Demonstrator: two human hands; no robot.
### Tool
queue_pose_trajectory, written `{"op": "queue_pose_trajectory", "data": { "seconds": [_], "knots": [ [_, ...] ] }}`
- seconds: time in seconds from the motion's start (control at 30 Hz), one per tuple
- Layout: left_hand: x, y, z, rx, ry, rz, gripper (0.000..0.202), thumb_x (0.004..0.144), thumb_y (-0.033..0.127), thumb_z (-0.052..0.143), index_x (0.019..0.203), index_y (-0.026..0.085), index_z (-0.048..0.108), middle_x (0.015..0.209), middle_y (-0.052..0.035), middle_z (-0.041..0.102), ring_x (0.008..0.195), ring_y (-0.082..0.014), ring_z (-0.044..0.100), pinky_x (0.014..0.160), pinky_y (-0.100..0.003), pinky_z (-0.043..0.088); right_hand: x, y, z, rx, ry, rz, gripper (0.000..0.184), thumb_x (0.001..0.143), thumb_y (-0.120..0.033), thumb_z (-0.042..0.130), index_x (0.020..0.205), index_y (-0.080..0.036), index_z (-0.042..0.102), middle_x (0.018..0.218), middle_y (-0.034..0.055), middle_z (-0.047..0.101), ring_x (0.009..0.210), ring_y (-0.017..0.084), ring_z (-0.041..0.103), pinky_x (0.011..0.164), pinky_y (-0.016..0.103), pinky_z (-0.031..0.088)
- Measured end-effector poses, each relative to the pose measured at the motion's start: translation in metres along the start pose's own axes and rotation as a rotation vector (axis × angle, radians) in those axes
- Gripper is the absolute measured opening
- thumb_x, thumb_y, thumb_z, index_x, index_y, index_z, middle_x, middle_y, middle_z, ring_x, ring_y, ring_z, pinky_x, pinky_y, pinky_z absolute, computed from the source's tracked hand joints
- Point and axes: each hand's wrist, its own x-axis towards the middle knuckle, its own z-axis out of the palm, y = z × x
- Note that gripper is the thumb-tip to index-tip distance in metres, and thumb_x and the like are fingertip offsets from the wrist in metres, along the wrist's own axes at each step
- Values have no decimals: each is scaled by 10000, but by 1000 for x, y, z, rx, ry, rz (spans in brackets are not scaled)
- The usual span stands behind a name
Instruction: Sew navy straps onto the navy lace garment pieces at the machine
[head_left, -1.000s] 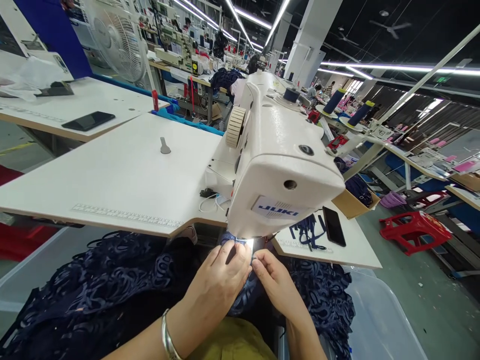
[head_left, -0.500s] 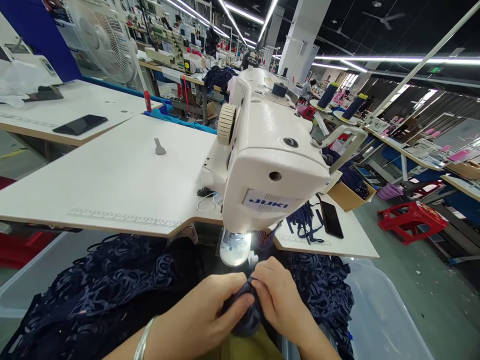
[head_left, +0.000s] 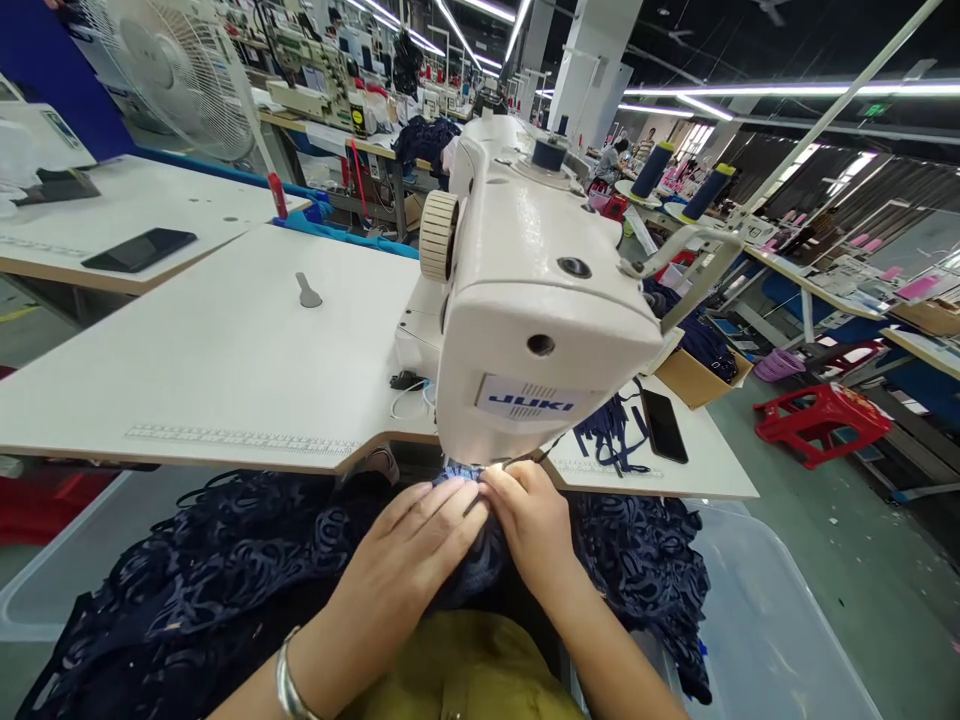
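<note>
A navy patterned fabric piece [head_left: 484, 568] lies under the head of the white sewing machine [head_left: 555, 310], its upper edge lit by the machine's lamp. My left hand [head_left: 409, 565] is laid over the cloth with its fingers close together and its thumb hidden, gripping it. On the other side, my right hand [head_left: 529, 520] pinches the same fabric between thumb and fingers close to the needle area. Both hands' fingertips nearly meet there. The needle and presser foot are hidden behind the machine head and my fingers.
Navy patterned garments [head_left: 247, 560] are heaped at the left, with more cloth [head_left: 637, 570] at the right over a clear plastic bin [head_left: 765, 600]. Dark straps [head_left: 611, 435] and a phone [head_left: 664, 425] rest on the right tabletop. A grey metal piece [head_left: 308, 291] lies left of the machine.
Both hands have moved forward and up, bringing the fabric under the machine head. My left hand has gone from a pinch to lying over the cloth.
</note>
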Motion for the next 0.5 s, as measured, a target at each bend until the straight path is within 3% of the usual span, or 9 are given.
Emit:
{"op": "queue_pose_trajectory", "data": {
  "seconds": [0.1,0.2,0.3,0.5],
  "knots": [
    [0,3,7,-20,-30,-24,404,966,139,317,1308,224,515,1263,-34,622,1209,-157,511,998,-340,314,-5,4,0,345,-28,131,212,957,-267,464,1073,-255,640,922,38,660,850,172,607,762,285,471],
    [2,8,10,20,-36,-94,366,969,200,373,1303,240,520,1239,-24,641,1169,-177,543,925,-363,314,-2,5,2,534,10,323,118,914,-273,509,983,-222,590,823,2,637,755,152,603,717,268,481],
    [6,12,10,72,-44,-131,355,964,198,387,1280,246,542,1232,-22,646,1139,-190,559,898,-374,311,5,4,5,525,44,432,56,876,-270,525,898,-218,523,740,-29,583,682,139,569,670,255,461],
    [11,17,11,156,-62,-134,339,948,178,424,1242,249,576,1228,-13,647,1113,-215,566,858,-388,321,13,4,7,465,21,454,58,870,-275,502,888,-220,498,799,-15,607,741,154,584,707,276,442]
  ]
}}
